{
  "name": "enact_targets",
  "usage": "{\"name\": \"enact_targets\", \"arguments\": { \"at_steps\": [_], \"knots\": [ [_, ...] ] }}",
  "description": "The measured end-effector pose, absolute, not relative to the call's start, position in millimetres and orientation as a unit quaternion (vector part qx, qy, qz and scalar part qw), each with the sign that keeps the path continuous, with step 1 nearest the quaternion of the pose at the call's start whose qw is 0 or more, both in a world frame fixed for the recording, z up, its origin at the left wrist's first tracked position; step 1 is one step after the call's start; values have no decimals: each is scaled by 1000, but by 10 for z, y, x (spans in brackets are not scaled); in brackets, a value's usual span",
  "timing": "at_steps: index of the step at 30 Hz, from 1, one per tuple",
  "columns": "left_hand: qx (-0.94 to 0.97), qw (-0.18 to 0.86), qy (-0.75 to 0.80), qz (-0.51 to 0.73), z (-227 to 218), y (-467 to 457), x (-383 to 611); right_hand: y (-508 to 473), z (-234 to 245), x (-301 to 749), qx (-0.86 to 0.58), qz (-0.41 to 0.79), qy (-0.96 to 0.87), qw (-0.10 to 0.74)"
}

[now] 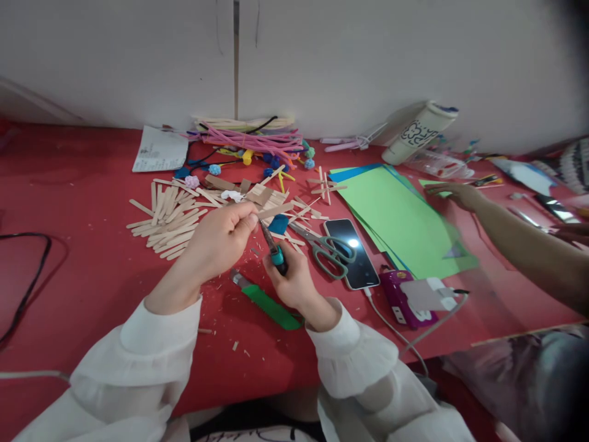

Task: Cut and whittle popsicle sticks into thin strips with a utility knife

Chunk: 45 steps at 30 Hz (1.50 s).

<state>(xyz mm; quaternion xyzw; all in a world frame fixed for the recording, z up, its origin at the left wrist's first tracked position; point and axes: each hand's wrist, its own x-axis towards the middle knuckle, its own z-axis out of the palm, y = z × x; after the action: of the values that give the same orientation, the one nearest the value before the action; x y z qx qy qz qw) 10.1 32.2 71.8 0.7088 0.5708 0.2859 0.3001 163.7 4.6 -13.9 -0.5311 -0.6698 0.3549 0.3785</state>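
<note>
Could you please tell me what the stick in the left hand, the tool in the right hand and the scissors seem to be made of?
Stick: apparently bare wood, from its pale tan, matt surface.
Tool: teal-and-black handle, probably plastic or rubber; shaft likely metal, dull grey.
Scissors: blades likely steel, grey and smooth; handles seemingly plastic, evenly grey-green.

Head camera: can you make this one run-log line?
left hand: pinching wooden stick | right hand: holding teal-handled tool | green cutter: on red table | scissors: handles overlapping phone

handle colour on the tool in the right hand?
The visible part of the handle is teal and black; head view.
</note>
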Motion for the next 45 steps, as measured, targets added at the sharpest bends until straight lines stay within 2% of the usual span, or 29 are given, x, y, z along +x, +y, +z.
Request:
{"name": "enact_targets", "arguments": {
  "at_steps": [5, 12, 20, 30, 37, 45],
  "knots": [
    [729, 222, 592, 262, 662, 327, 109, 43, -123, 1647, -538, 369, -667, 360],
    [753, 253, 552, 254, 647, 379, 40, 66, -96, 1683, -546, 369, -679, 325],
    [702, 222, 617, 277, 536, 372, 175, 104, -108, 1710, -590, 293, -691, 298],
    [692, 278, 592, 306, 503, 420, 151, 126, -40, 1725, -603, 269, -708, 251],
    [651, 397, 567, 312, 481, 486, 26, 132, -11, 1767, -583, 284, -729, 219],
    [646, 391, 548, 359, 472, 498, -6, 78, 8, 1773, -584, 255, -748, 183]
  ]
}}
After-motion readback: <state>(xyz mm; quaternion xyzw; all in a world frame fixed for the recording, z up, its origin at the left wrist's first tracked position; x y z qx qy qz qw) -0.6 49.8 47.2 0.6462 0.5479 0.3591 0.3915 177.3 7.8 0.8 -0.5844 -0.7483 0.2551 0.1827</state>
